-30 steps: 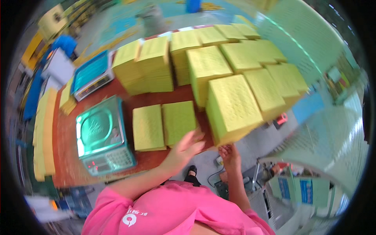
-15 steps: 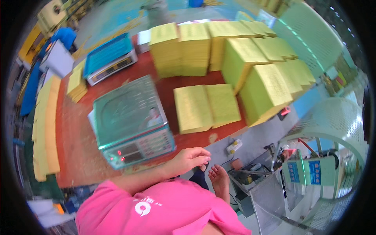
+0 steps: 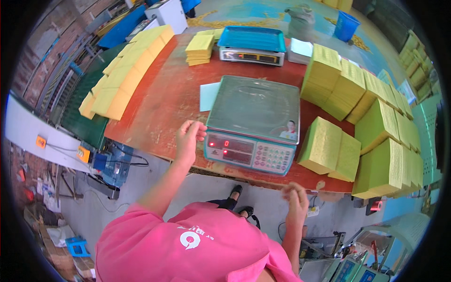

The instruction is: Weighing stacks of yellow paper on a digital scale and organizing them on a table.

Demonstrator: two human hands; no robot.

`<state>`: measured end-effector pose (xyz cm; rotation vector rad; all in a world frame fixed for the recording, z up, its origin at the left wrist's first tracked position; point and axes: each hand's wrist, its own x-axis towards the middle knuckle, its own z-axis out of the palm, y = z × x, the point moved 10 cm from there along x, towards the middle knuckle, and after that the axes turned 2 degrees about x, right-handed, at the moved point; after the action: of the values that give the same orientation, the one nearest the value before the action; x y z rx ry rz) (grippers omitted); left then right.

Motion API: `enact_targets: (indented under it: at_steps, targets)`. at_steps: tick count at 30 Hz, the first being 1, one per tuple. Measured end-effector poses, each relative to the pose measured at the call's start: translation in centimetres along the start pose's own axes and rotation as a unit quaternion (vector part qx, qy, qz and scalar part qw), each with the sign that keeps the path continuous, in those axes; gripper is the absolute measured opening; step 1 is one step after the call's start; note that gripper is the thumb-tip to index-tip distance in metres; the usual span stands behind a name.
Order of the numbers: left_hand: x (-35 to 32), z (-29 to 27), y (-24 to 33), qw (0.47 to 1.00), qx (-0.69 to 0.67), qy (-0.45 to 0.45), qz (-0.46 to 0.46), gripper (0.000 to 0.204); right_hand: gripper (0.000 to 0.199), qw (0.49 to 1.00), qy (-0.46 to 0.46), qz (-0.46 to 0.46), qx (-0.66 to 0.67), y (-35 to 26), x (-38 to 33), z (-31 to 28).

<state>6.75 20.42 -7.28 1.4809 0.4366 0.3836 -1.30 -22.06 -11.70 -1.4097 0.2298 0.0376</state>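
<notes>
In front of me a teal-edged digital scale (image 3: 256, 105) with a glass-like top and lit red digits stands on the red table (image 3: 155, 94). My left hand (image 3: 189, 137) is beside its front left corner, fingers loosely bent and a little apart, with nothing seen in them. Close to the table's front edge, my right hand (image 3: 296, 199) is raised with curled fingers, blurred by motion; I cannot make out anything in it. Right of the scale sit two yellow paper stacks (image 3: 322, 145). A pale blue sheet (image 3: 209, 96) pokes out from the scale's left side.
Tall yellow paper stacks (image 3: 380, 169) crowd the table's right side. A second scale with a blue tray (image 3: 253, 38) stands at the back, beside a small yellow pile (image 3: 199, 49). Along the left runs a row of yellow stacks (image 3: 131, 75) on a green conveyor belt (image 3: 70, 110).
My view has swung left, so the scale and table now appear more central. My left hand has moved to the scale's front left corner; my hands are farther apart.
</notes>
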Motion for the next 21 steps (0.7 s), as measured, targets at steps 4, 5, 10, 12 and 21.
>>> enact_targets:
  at_steps: [4,5,10,12,21]
  targets:
    - [4.0,-4.4,-5.1,0.995,-0.010,0.008,-0.103,0.023,0.025,0.975,0.046,-0.177,-0.127,-6.6,4.1,3.8]
    - [4.8,-4.2,-5.8,0.994,-0.014,0.005,-0.110,0.023,0.027,0.957,0.072,-0.221,-0.172,-8.5,4.8,4.9]
    - [8.5,4.1,-9.7,0.928,-0.145,-0.239,-0.247,0.038,0.043,0.879,0.095,-0.229,-0.407,-9.1,13.6,8.6]
    - [9.3,6.3,-8.8,0.933,-0.112,-0.258,-0.226,0.067,0.051,0.899,0.142,-0.149,-0.386,-5.9,17.6,7.4]
    - [9.7,7.4,-9.1,0.904,-0.152,-0.314,-0.250,0.057,0.057,0.936,0.156,0.065,-0.308,-3.3,17.4,7.6]
